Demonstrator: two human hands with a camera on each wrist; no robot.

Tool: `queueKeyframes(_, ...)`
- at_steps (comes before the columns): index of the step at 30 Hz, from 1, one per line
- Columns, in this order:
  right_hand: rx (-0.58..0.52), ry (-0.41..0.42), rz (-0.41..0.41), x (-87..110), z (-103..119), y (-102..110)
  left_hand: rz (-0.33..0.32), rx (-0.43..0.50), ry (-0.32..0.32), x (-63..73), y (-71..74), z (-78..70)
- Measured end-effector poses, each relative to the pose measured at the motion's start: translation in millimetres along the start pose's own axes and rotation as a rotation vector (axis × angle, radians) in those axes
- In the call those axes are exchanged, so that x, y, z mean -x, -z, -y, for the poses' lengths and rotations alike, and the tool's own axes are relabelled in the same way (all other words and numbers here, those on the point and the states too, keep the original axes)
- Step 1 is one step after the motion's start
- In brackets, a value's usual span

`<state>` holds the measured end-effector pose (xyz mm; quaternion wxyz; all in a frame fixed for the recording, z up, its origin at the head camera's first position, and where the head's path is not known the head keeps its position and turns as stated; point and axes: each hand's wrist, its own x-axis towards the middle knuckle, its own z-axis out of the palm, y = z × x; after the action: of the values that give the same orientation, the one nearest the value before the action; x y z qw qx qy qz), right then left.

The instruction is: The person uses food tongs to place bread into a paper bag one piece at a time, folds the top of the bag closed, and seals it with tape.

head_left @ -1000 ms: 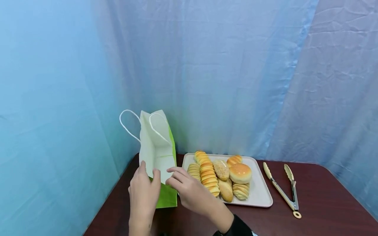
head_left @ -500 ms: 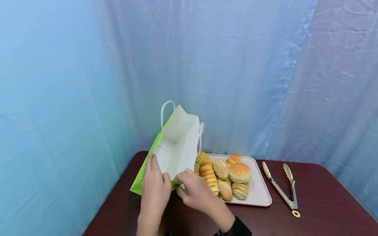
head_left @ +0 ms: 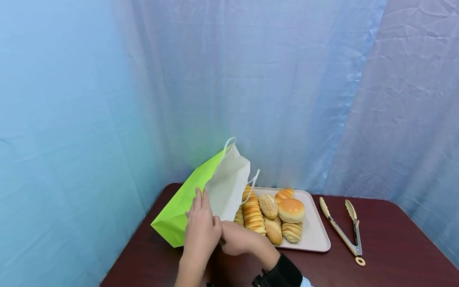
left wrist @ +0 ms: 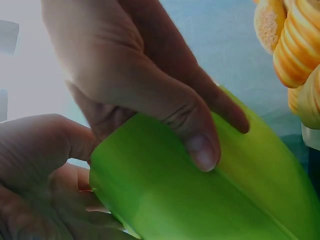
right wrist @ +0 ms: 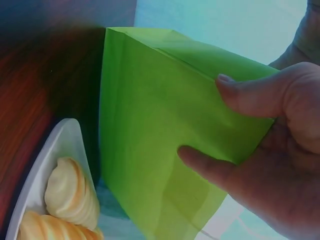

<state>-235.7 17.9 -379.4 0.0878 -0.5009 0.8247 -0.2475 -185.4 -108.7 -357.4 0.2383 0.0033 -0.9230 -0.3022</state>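
A green paper bag (head_left: 191, 197) with a white inside and white cord handles leans tilted over the table, its mouth towards the right. My left hand (head_left: 201, 229) grips the near rim; in the left wrist view its thumb lies on the green outside and some fingers are hidden behind the paper. Close beside it, my right hand (head_left: 238, 238) holds the rim too. The right wrist view has this right hand (right wrist: 270, 145) with thumb and one finger on the green paper, its other fingers out of sight.
Right of the bag lies a white tray (head_left: 315, 237) with several breads, among them a round bun (head_left: 291, 210) and a long spiral roll (head_left: 253, 213). Farther right, spread tongs (head_left: 344, 231) rest on the dark red table (head_left: 391, 239). Blue curtains hang behind.
The bag has turned and tipped, its mouth swinging to the right and its base to the left. Both hands have shifted slightly right and closed together at the rim.
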Motion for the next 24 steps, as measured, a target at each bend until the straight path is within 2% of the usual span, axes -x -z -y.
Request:
queueKeyframes(5, 0.038, -0.041, -0.028, 3.6, -2.5, 0.7, -0.011, -0.049, 0.039, 1.5, -5.7, -5.4)
queueKeyframes(9, -0.016, -0.052, -0.037, 5.6, -8.4, 0.9, -0.014, -0.069, 0.037, 1.9, -8.8, -6.2)
queueKeyframes(13, -0.005, 0.035, -0.089, 14.7, -15.4, -1.2, -0.009, -0.074, 0.036, 0.5, -7.4, -2.2)
queueKeyframes(15, 0.025, 0.080, -0.167, 26.2, -17.2, -0.8, -0.015, -0.089, 0.042, -1.0, -2.5, 1.5)
queueKeyframes(17, 0.049, 0.107, -0.299, 42.4, -20.4, 2.6, -0.034, -0.104, 0.042, -2.0, 4.9, 6.6)
queueKeyframes(19, 0.056, 0.065, -0.461, 68.9, -29.5, 10.2, -0.047, -0.111, 0.029, -2.6, 7.8, 9.5)
queueKeyframes(22, 0.113, -0.114, -0.735, 118.7, -52.6, 28.3, -0.062, -0.112, 0.005, -3.9, 10.5, 12.7)
queueKeyframes(23, 0.146, -0.217, -0.801, 137.6, -62.5, 34.7, -0.062, -0.111, 0.002, -4.5, 10.8, 13.1)
queueKeyframes(24, 0.163, -0.346, -0.833, 157.3, -71.8, 40.4, -0.058, -0.111, 0.001, -5.3, 10.6, 13.4)
